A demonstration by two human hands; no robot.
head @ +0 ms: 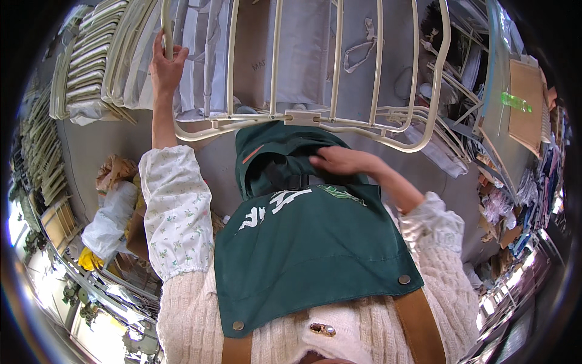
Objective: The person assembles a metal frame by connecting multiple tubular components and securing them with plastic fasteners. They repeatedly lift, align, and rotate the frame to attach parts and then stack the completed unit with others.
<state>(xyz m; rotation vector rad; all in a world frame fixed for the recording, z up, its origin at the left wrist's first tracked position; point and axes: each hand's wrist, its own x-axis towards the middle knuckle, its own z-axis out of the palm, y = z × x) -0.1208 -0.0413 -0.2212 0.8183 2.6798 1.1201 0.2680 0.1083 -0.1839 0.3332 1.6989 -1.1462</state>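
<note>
My left hand [167, 70] grips a cream-painted metal tube at the left side of a tubular frame [336, 68]. The frame stands in front of my body, with several parallel bars and a pale plastic joint [302, 118] in the middle of its near edge. My right hand [343, 159] is at the front pocket [273, 170] of my dark green apron [313, 245]. It is slightly blurred, and its fingertips are partly hidden at the pocket opening, so whether they hold anything cannot be seen.
Folded cream metal frames [91, 59] stand stacked at the left, near plastic bags [111, 218]. Beyond the bars lie a pale wrapped panel [298, 54] and a white strap [359, 52] on the floor. At the right are a cardboard sheet [525, 104] and loose metal tubes [459, 86].
</note>
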